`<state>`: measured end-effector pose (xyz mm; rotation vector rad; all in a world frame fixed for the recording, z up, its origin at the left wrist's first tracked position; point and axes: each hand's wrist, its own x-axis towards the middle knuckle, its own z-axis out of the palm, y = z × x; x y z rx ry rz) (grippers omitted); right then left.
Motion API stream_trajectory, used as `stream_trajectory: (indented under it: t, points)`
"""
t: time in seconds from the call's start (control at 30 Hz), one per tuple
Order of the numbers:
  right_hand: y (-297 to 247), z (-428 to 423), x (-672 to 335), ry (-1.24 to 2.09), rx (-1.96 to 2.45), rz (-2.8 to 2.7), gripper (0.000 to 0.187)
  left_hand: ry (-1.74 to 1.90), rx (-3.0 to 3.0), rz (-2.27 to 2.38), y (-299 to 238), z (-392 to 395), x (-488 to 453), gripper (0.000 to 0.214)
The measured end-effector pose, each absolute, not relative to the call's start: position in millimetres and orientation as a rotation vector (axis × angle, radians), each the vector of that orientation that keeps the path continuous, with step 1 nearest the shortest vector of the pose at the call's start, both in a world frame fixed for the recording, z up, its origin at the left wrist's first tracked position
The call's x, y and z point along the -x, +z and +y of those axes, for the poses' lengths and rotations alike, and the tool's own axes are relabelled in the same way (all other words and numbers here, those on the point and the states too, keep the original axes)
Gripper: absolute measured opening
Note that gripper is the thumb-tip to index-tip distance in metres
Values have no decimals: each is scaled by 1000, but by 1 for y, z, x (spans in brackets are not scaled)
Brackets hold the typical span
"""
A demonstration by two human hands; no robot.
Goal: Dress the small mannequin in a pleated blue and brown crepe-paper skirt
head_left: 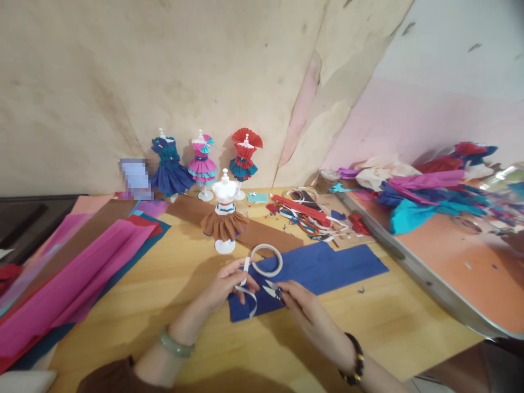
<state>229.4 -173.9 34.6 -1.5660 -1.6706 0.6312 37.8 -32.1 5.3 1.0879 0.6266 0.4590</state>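
Observation:
My left hand (pixel 224 284) pinches a white strip of tape (pixel 246 289) pulled off a white tape roll (pixel 266 260) that lies on the blue paper sheet (pixel 327 270). My right hand (pixel 298 303) grips small scissors (pixel 271 288), their blades at the strip. Both hands hover over the near end of the blue sheet on the wooden table (pixel 172 273). Just beyond stands a small white mannequin (pixel 225 217) wearing a brown paper skirt.
Three dressed mannequins, blue (pixel 167 166), pink (pixel 202 164) and red (pixel 244 158), stand by the wall. Pink, red and brown crepe sheets (pixel 69 273) lie at left. Tape rolls and scraps (pixel 311 215) lie behind. Crumpled coloured paper (pixel 429 194) fills an orange tray at right.

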Motion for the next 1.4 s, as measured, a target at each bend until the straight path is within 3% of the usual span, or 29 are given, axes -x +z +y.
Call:
stream_trajectory:
  t: [0.17,0.6,1.17,1.4]
  points:
    - [37,-143,-229,963,1643,-1488,35,426,-1110,608,5,-31,-37,74]
    - [33,-114,-223,1321,1465,-1504,43,349,-1115,543,7,-33,-37,75]
    - [34,-116,-226,1273,1446,-1521,45,337,-1172,518,11,-33,-36,73]
    - [63,-123,-284,1253,1606,-1686,45,328,-1139,547,14,-33,-34,74]
